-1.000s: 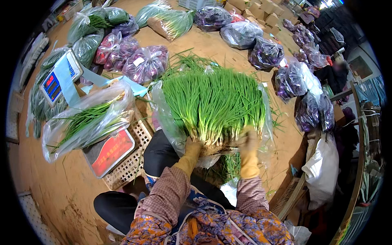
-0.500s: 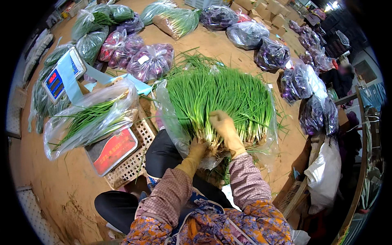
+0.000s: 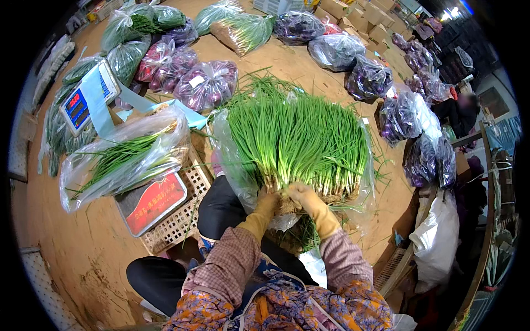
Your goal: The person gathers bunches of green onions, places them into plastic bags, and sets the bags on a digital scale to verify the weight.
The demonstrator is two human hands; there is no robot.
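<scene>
A big bundle of green onions (image 3: 301, 140) lies fanned out on a clear plastic sheet (image 3: 229, 160) on the brown floor, roots toward me. My left hand (image 3: 266, 199), in a tan glove, grips the root end of the bundle at its left. My right hand (image 3: 305, 197), also gloved, presses on the roots just beside it. Both hands sit close together at the bundle's base, above my knees.
A clear bag of green onions (image 3: 124, 160) rests on a scale with a red panel (image 3: 152, 203) and blue display (image 3: 88, 99) on a white crate. Bags of purple vegetables (image 3: 207, 83) and greens (image 3: 243, 30) ring the floor. A white sack (image 3: 436, 243) stands at right.
My right hand has come back from the top of the bundle toward me and now sits at the roots beside the left hand. The bundle has shifted slightly.
</scene>
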